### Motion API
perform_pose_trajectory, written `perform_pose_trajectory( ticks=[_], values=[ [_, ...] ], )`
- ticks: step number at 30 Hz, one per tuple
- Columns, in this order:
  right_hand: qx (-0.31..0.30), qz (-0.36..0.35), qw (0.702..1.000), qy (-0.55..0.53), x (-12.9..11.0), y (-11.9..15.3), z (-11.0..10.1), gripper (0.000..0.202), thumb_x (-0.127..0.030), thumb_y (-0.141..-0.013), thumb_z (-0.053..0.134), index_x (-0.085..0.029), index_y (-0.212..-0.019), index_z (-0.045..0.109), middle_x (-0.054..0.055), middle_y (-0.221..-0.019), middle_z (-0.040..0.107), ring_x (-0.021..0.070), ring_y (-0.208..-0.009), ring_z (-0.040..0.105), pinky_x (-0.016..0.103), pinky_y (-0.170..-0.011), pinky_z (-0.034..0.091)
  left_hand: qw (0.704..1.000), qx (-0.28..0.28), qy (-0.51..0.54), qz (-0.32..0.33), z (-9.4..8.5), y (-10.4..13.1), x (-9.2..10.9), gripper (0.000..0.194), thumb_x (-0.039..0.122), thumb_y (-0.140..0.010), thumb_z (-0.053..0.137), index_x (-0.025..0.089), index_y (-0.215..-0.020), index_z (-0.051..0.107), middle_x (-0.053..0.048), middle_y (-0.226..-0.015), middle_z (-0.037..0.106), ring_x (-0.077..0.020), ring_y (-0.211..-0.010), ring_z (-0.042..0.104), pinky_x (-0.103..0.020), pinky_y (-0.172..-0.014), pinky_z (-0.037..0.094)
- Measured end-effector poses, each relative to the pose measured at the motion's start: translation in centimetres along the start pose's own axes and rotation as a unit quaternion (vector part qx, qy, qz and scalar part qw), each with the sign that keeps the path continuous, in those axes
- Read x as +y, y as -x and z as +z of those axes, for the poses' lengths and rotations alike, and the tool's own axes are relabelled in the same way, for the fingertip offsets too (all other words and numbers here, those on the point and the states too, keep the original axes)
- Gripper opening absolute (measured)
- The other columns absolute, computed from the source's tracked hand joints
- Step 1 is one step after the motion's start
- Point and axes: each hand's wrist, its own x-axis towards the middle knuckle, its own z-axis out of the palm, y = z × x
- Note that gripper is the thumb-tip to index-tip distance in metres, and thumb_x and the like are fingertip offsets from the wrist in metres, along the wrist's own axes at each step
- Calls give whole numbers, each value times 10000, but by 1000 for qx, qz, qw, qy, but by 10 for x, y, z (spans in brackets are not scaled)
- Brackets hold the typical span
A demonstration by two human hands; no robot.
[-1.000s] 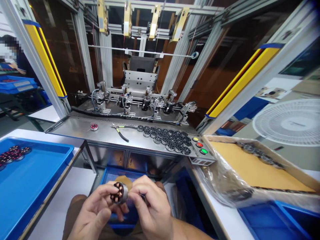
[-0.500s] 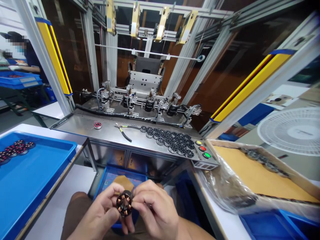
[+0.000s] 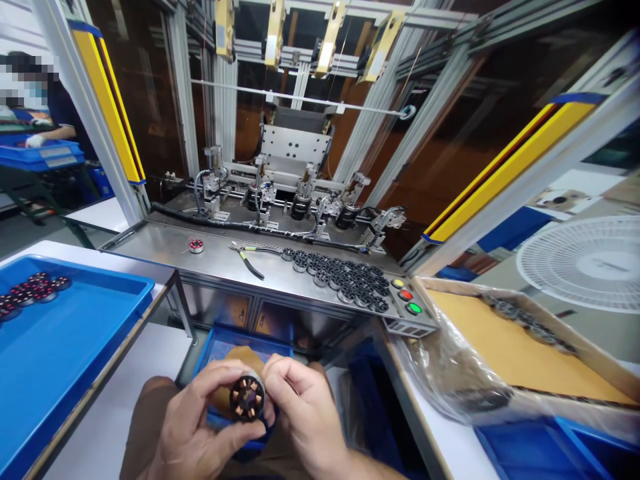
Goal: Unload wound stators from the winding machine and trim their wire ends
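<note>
Ring [image 3: 247, 399] with copper coils [image 3: 254, 386] is before the bench [image 3: 220, 263], gripped by left hand [image 3: 195, 415]; coil face and axis point to the viewer. Right hand [image 3: 310, 403] curls beside the ring; its grip I cannot tell.

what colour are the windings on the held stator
The windings are copper-coloured, seen best in the head view.

The left hand [image 3: 200, 420] and the right hand [image 3: 310, 403] are both bare, fingers and thumbs uncovered; the right forearm [image 3: 367, 466] is bare too, as far as the lower edge of the view shows it; the legs wear plain, dark brown legwear [image 3: 141, 432], matt and of one even colour (whether it ends at the knee is hard to tell); its broadest patch shows over the left thigh.
</note>
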Motion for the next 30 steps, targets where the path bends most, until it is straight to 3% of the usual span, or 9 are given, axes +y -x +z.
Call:
perform_pose_trajectory(
  ticks=[2, 5, 13, 18, 23, 26, 28, 30],
  values=[
    [-4, 73, 995, -70, 6, 0, 1, 459, -547, -803, 721, -161, -628, 543, -31, -540, 533, 68, -457, 441, 203, -471, 362, 998, 2, -53, 29, -1, -5, 3, 496, 199, -665, 875, 276, -1124, 707, -48, -990, 784, -220, -916, 745, -255, -857, 582],
    [9, 126, 985, -120, 11, -1, 2, 471, -558, -740, 780, -145, -648, 573, -33, -527, 550, 52, -431, 414, 191, -451, 322, 995, 10, -88, 51, 0, -10, 9, 486, 226, -649, 887, 277, -1105, 726, -36, -946, 794, -203, -865, 755, -220, -825, 581],
    [17, 153, 977, -147, 13, -1, 2, 475, -543, -711, 816, -131, -645, 589, -30, -510, 565, 41, -425, 438, 173, -450, 329, 993, -7, -96, 69, -2, -13, 11, 471, 245, -694, 861, 267, -1136, 699, -36, -940, 783, -190, -861, 749, -216, -813, 581],
    [26, 148, 979, -140, 13, -2, 2, 484, -556, -709, 813, -129, -642, 596, -25, -510, 572, 41, -421, 441, 170, -439, 342, 987, -30, -104, 117, -3, -16, 7, 407, 305, -771, 801, 205, -1141, 665, -49, -934, 767, -166, -870, 739, -196, -817, 578],
    [21, 129, 982, -133, 16, -2, 1, 464, -533, -740, 797, -138, -634, 580, -33, -518, 562, 42, -427, 445, 167, -441, 351, 987, -43, -103, 115, -4, -12, 2, 419, 267, -791, 789, 196, -1176, 643, -53, -1005, 750, -153, -968, 714, -182, -903, 548],
    [7, 97, 989, -110, 14, -3, 0, 439, -518, -793, 754, -147, -646, 571, -34, -538, 558, 49, -434, 453, 174, -447, 365, 991, -51, -86, 86, -4, -6, 1, 424, 155, -796, 770, 235, -1194, 647, -52, -1098, 731, -157, -1040, 695, -194, -931, 542],
    [-2, 32, 998, -56, 8, -6, -2, 409, -476, -859, 697, -156, -642, 564, -30, -555, 554, 64, -461, 480, 188, -475, 401, 996, -50, -57, 53, -3, -3, 3, 415, 66, -802, 727, 274, -1157, 672, -42, -1141, 719, -161, -1087, 682, -206, -935, 544],
    [-4, -81, 996, 34, -1, -8, -5, 360, -393, -919, 640, -162, -651, 574, -21, -572, 556, 85, -515, 521, 204, -526, 443, 999, -47, 17, -3, -1, -2, 6, 399, 54, -789, 736, 310, -1092, 697, -25, -1127, 727, -169, -1088, 688, -217, -917, 554]
  ],
)
